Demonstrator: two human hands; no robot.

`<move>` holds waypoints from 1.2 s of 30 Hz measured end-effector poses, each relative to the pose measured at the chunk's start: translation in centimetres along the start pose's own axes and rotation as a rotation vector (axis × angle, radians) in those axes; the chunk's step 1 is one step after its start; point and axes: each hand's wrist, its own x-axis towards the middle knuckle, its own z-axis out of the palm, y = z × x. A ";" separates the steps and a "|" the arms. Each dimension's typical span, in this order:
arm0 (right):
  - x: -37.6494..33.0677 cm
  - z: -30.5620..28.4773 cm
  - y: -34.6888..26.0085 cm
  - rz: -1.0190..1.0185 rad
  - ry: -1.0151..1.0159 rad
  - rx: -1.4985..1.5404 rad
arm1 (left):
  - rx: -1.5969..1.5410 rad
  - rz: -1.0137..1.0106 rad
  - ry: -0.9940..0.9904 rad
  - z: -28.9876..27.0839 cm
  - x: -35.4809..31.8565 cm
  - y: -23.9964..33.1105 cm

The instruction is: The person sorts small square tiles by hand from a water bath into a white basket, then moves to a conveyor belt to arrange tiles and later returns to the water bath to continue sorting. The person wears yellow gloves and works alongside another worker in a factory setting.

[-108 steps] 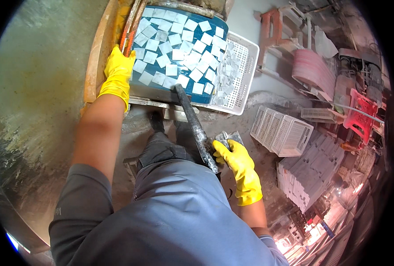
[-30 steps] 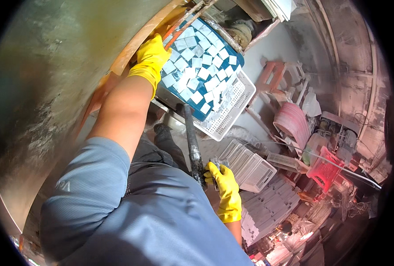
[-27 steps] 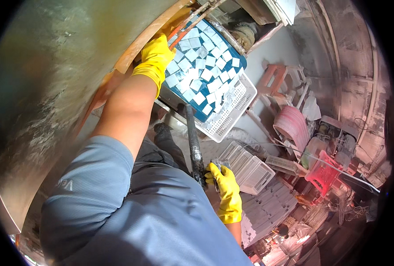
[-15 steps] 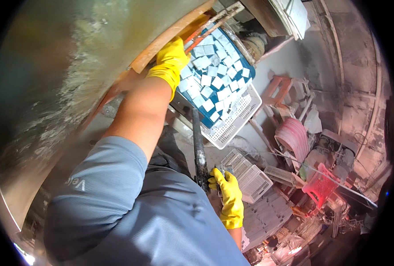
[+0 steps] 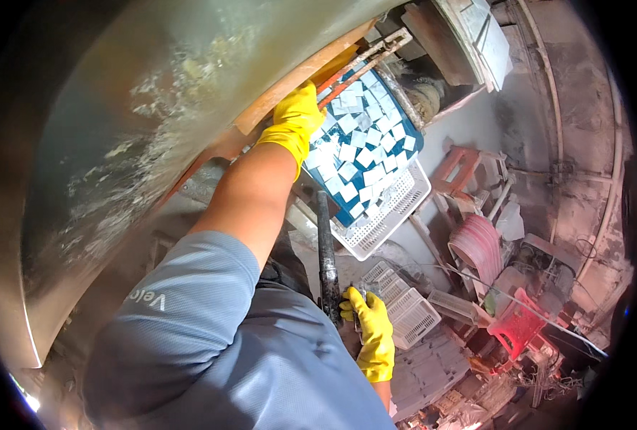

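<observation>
My left hand [image 5: 296, 116], in a yellow rubber glove, reaches up to the underside of a tan board [image 5: 300, 80] along the large, smeared curved surface. An orange-red bar [image 5: 348, 83] runs beside it; its fingertips are mostly hidden. Just right of this hand, a blue tray [image 5: 343, 217] holds many small square white tiles [image 5: 348, 153]. Low at my right side, my right hand [image 5: 373, 330], also yellow-gloved, has its fingers curled round a small greyish thing that I cannot make out. A dark upright pipe [image 5: 327, 258] stands beside that hand.
A white perforated crate [image 5: 390, 226] lies under the tray. More white crates [image 5: 409, 315] sit near my right hand. Farther right are a red plastic stool [image 5: 517, 324], a pinkish coiled roll [image 5: 476, 244] and wooden frames [image 5: 456, 170]. Pipes [image 5: 612, 172] run along the wall.
The whole view has shifted, so most things sit a little lower and farther right. My left hand stays at the board and my right hand stays low with curled fingers.
</observation>
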 end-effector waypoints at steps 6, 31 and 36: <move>0.3 0.2 -0.3 0.022 -0.015 0.004 | 0.018 0.015 0.024 0.4 0.2 -0.3; 3.6 1.9 9.3 0.250 0.204 0.221 | 0.109 0.115 -0.048 0.8 2.5 -2.9; 4.4 1.7 9.5 0.288 0.198 0.367 | 0.057 0.152 -0.040 -0.3 2.4 -3.1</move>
